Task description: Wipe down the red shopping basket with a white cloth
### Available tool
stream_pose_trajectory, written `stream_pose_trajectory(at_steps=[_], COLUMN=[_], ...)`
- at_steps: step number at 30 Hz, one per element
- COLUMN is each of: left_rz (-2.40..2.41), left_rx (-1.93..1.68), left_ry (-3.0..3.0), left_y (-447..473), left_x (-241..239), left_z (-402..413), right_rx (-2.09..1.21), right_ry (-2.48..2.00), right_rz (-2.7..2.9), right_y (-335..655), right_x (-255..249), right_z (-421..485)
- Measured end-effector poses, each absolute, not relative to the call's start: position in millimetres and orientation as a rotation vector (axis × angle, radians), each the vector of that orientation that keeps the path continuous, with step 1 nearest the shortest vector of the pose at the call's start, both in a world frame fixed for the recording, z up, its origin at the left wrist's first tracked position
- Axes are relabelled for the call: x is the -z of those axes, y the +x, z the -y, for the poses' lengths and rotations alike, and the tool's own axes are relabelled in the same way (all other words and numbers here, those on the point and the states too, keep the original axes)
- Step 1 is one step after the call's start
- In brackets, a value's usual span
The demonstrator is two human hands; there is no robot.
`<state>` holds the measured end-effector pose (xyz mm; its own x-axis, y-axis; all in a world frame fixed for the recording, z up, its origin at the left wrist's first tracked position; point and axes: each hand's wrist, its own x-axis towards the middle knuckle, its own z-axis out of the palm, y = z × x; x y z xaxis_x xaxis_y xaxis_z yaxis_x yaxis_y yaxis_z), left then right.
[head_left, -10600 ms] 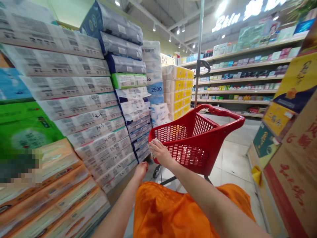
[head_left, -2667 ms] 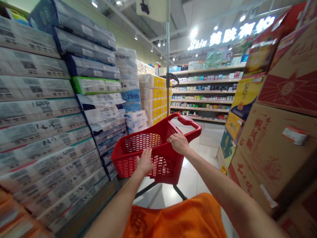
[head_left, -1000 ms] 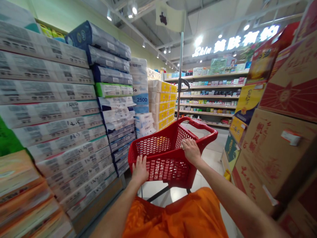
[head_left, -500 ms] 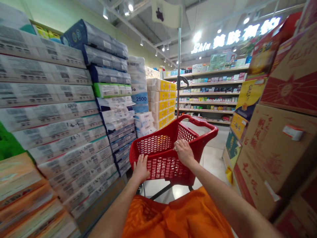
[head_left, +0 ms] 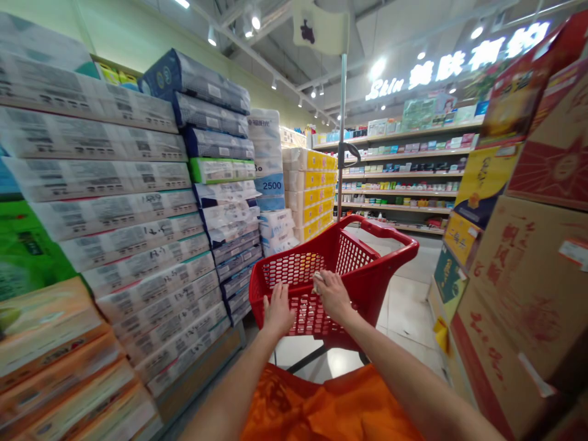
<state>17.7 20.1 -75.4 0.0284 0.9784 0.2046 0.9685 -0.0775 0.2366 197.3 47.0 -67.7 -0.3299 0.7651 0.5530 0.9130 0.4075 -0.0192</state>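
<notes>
A red plastic shopping cart basket (head_left: 367, 269) stands in front of me in a store aisle, with nothing visible inside. My left hand (head_left: 278, 311) lies flat against its near wall, fingers stretched up to the rim. My right hand (head_left: 333, 296) rests on the near rim just to the right of it. Its fingers are curled over a small whitish cloth (head_left: 316, 282) pressed against the rim. An orange garment (head_left: 321, 407) covers my lap below.
Stacked tissue and paper packs (head_left: 138, 208) wall the left side, close to the cart. Cardboard boxes (head_left: 519, 282) line the right. A pole with a flag (head_left: 342, 135) rises from the cart. Tiled floor (head_left: 408, 306) leads to product shelves (head_left: 404, 184) at the back.
My right hand has slid left along the basket rim, from the right side to the near rim beside my left hand. The left hand has stayed on the near wall.
</notes>
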Motion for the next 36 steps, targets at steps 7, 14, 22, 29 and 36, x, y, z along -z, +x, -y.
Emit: stream_pose_trajectory(at_steps=[7, 14, 22, 29, 36], left_rz=[-1.735, -1.804, -2.075, -2.080, -2.109], left_rx=[-0.683, -0.769, -0.825, -0.809, -0.804], left_ry=[2.325, 2.359, 2.361, 2.428, 2.408], left_y=[64, 88, -12, 30, 41], left_x=[67, 60, 91, 93, 88], left_z=[-36, -51, -36, -30, -27], right_rx=[0.040, 0.203, 0.289, 0.382, 0.414], right_ry=[-1.307, -1.460, -1.499, -1.551, -1.528], right_rz=[2.338, 2.447, 2.400, 2.319, 2.360], right_y=[191, 229, 225, 209, 212], right_x=[52, 41, 50, 60, 62], right_z=[-53, -47, -40, -36, -35])
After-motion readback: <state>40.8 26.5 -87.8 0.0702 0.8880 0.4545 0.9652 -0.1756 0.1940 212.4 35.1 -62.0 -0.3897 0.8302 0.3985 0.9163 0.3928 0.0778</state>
